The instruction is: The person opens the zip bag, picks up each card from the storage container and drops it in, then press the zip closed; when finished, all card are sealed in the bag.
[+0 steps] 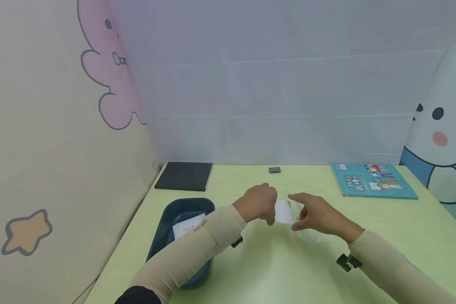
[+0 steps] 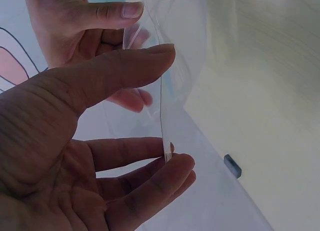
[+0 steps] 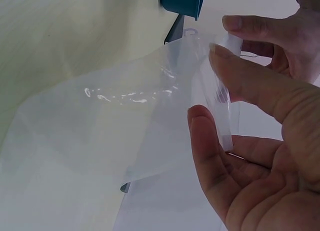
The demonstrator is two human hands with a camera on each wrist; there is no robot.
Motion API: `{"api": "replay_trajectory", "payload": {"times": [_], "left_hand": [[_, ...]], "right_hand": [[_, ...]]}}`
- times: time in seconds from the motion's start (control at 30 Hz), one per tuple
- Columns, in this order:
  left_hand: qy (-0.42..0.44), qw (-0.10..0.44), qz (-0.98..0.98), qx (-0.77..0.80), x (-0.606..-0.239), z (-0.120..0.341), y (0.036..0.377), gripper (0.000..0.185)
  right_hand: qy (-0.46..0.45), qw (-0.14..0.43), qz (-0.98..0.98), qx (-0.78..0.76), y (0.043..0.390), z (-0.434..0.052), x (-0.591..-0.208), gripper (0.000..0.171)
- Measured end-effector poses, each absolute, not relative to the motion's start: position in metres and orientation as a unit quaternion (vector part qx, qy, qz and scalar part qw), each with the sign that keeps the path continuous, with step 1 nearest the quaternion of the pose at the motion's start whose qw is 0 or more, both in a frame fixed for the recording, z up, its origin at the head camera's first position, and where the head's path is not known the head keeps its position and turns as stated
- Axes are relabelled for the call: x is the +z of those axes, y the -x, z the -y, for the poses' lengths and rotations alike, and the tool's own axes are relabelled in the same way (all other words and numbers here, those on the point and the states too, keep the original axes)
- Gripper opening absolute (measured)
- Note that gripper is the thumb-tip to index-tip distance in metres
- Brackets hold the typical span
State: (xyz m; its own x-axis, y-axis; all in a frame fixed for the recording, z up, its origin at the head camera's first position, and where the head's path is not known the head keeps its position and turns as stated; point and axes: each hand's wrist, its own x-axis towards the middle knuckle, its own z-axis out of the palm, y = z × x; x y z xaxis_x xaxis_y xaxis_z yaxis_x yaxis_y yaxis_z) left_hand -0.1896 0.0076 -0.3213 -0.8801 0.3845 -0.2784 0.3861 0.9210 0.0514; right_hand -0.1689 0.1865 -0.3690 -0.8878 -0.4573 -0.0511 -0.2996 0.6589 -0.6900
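Note:
A clear plastic bag (image 1: pixel 285 212) hangs between both hands above the green table (image 1: pixel 273 270). My left hand (image 1: pixel 265 207) pinches one edge of the bag's mouth; the left wrist view shows the thumb and fingers of that left hand (image 2: pixel 172 108) holding the thin edge of the bag (image 2: pixel 162 118). My right hand (image 1: pixel 303 214) pinches the opposite edge. In the right wrist view the right hand (image 3: pixel 211 86) has thumb and forefinger on the film, and the bag (image 3: pixel 120 136) trails down toward the table. The bag looks empty.
A dark blue bin (image 1: pixel 163 230) with a white paper inside stands at the left. A black flat pad (image 1: pixel 184 176) lies at the back left, a small grey block (image 1: pixel 274 169) at the back middle, a teal book (image 1: pixel 372 180) at the back right. Printed walls enclose the table.

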Motion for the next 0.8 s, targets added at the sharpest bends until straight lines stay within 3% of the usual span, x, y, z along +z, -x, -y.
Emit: {"api": "replay_trajectory", "payload": {"times": [0.4, 0.67, 0.8], "left_hand": [[-0.195, 0.133, -0.972, 0.012, -0.326, -0.011, 0.19, 0.031], [-0.258, 0.079, -0.961, 0.066, -0.34, 0.0, 0.189, 0.051], [-0.267, 0.102, -0.95, 0.128, -0.339, 0.013, 0.187, 0.055]], "right_hand": [[0.219, 0.109, -0.903, -0.353, 0.172, -0.184, -0.369, 0.087], [0.2, 0.117, -0.907, -0.353, 0.174, -0.184, -0.368, 0.088], [0.195, 0.113, -0.911, -0.346, 0.173, -0.187, -0.368, 0.089]]}}
